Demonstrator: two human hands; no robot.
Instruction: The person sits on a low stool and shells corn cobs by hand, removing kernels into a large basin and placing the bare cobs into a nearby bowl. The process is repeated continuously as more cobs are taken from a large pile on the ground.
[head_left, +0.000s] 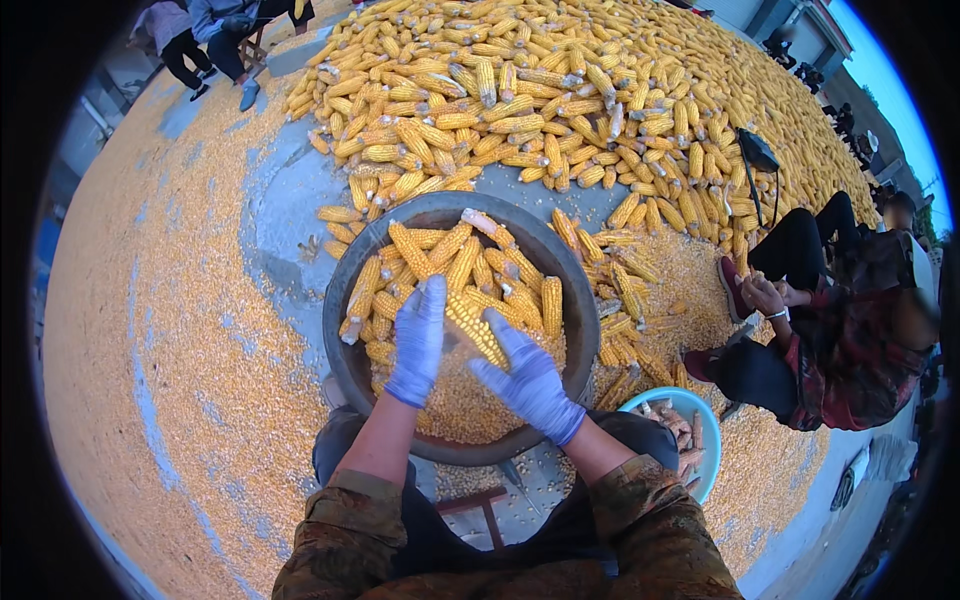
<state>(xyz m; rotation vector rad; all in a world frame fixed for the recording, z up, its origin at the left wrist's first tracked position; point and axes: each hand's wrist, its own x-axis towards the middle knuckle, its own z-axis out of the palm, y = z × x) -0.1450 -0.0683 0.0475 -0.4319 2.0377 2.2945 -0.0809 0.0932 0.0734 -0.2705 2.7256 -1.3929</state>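
A partly bare corn cob (477, 328) lies between my two gloved hands over a wide, dark round basin (342, 296). At its upper end, my left hand (420, 341), in a pale purple glove, touches or holds it; the fingertips are partly hidden, so the grip is unclear. My right hand (525, 371), gloved alike, has its thumb and fingers around the cob's lower end. Whole yellow ears (525, 304) fill the far part of the basin. Loose kernels (469, 405) cover its near part, under my hands.
A big heap of corn ears (465, 90) rises beyond the basin. At the right, a light-blue tub (714, 442) holds bare cobs. A screwdriver-like tool (514, 476) lies between my legs by a small stool (484, 506). Another person (855, 360) sits at the right, and others sit farther off.
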